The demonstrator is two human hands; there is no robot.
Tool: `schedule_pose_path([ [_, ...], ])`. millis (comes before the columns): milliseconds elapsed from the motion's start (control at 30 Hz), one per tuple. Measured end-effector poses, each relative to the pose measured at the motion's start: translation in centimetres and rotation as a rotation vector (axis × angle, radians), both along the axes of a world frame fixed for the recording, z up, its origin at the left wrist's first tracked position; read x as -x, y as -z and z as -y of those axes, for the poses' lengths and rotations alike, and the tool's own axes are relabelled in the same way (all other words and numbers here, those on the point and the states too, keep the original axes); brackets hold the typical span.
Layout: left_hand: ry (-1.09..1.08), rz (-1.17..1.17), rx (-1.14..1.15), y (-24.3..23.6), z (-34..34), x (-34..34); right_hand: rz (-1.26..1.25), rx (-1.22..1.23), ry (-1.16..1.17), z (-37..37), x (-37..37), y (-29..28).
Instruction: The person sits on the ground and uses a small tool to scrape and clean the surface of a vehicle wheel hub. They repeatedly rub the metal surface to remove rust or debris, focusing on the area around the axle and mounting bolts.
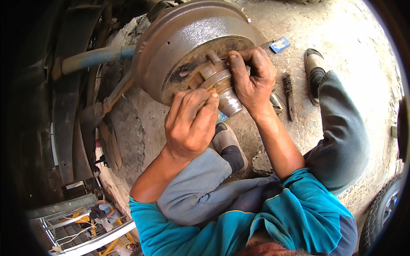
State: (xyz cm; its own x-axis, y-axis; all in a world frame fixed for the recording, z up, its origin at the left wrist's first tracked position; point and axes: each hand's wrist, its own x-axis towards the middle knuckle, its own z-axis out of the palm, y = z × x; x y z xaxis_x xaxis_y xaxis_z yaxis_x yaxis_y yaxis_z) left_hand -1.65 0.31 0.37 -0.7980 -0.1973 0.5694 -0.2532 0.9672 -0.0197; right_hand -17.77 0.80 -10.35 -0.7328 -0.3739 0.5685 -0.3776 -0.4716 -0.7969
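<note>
A brake drum, brown and worn with a shiny outer band, faces me on its axle. From its middle stands a rusty wheel hub ending in a bright metal cylinder. A threaded stud sticks out of the drum's face. My left hand has its fingers pinched together at the near left of the hub. On the far right side, my right hand has thumb and forefinger closed against the hub's edge. Whatever either pinch holds is hidden by the fingers.
Right of the drum, a wire brush and a small blue box lie on the rough floor. A blue-painted tube runs behind the drum at left. A tyre stands at lower right, a metal frame at lower left.
</note>
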Motion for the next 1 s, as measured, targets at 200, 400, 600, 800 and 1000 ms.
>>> schedule_pose_path([
  [200,-0.049,0.040,-0.027,-0.8,-0.4,-1.0,-0.050,-0.019,0.030,-0.2,0.4,-0.3],
  [400,-0.026,0.093,-0.072,-1.0,-0.3,-0.7,-0.011,-0.005,0.005,-0.1,0.5,0.1],
  [600,-0.059,0.078,-0.076,-1.9,-0.2,-0.9,-0.038,-0.008,0.021,-0.1,0.2,0.1],
  [800,-0.074,0.109,-0.103,-2.5,-0.4,-0.7,-0.043,-0.016,0.019,-0.1,0.7,-0.1],
  [1000,-0.061,0.127,-0.125,-2.4,-0.3,-0.1,-0.002,0.017,0.008,0.1,0.3,-0.1],
])
